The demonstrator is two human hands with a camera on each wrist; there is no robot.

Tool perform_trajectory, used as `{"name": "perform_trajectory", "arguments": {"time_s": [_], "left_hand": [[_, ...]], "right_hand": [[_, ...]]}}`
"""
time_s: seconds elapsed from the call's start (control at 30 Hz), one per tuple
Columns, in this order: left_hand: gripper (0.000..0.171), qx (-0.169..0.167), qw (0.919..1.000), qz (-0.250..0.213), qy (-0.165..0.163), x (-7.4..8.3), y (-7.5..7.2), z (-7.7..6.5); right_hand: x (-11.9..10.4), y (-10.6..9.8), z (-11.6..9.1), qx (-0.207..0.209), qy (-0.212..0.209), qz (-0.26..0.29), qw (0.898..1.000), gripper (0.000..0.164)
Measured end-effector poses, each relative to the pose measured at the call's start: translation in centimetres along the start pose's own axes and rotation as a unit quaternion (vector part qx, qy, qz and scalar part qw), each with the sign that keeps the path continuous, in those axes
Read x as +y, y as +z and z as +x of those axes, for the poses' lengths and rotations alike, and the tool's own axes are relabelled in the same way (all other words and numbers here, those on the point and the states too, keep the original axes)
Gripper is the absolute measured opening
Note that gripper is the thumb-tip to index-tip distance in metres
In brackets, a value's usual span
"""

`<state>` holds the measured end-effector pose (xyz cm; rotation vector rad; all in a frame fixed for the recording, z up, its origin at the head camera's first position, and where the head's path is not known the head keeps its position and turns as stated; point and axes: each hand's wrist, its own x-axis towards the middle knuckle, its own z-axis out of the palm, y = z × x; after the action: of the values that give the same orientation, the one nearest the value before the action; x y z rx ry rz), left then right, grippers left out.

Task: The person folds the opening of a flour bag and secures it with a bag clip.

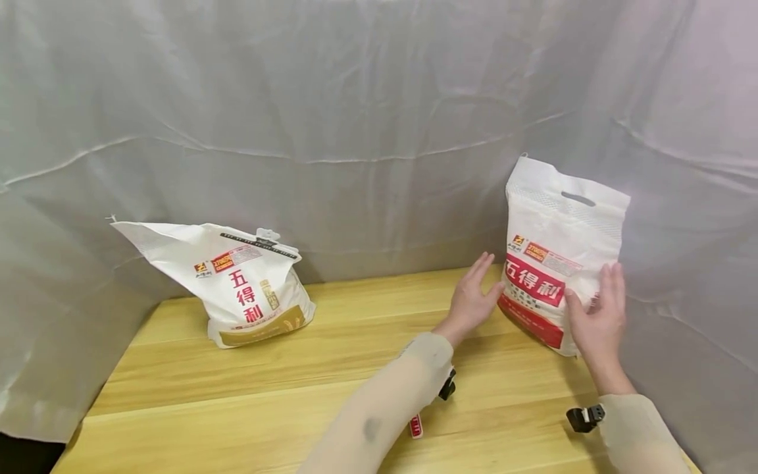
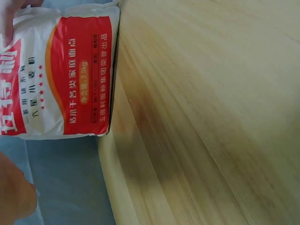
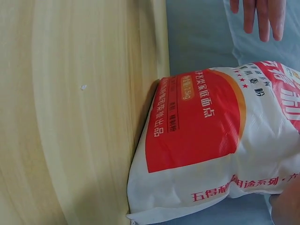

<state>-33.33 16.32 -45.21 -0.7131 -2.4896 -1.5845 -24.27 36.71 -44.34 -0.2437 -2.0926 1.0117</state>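
A white flour bag (image 1: 553, 263) with a red label and a cut-out carry handle stands upright at the right, close to the curtain. My right hand (image 1: 598, 322) rests on its right side, thumb towards the front and fingers extended upward. At the bag's left edge is my left hand (image 1: 472, 299), fingers straight and thumb spread towards the bag. The left wrist view shows the bag's red lower panel (image 2: 86, 75) down at the tabletop. In the right wrist view the left hand (image 3: 262, 16) appears apart from the bag, fingers extended.
On the left of the wooden table (image 1: 237, 388) a second flour bag (image 1: 254, 289) leans, its folded top held by a clip (image 1: 268, 235). A grey curtain (image 1: 367, 131) hangs behind and at both sides. A small red-and-white piece (image 1: 416, 426) shows beside my left sleeve.
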Motion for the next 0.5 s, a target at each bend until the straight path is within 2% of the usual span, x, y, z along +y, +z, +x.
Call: {"name": "perform_trajectory", "arguments": {"time_s": [0.23,0.4,0.5], "left_hand": [[0.069,-0.022,0.9996,0.015,0.001,1.1,0.9,0.6],[0.074,-0.044,0.999,0.005,-0.009,2.5,1.4,1.0],[0.077,-0.046,0.9987,0.001,-0.021,3.0,1.8,1.1]], "right_hand": [[0.1,-0.1,-0.3,-0.016,0.024,0.001,1.0,0.079],[0.2,-0.2,-0.2,-0.012,0.016,0.001,1.0,0.08],[0.3,-0.2,-0.3,-0.008,0.014,0.001,1.0,0.08]]}}
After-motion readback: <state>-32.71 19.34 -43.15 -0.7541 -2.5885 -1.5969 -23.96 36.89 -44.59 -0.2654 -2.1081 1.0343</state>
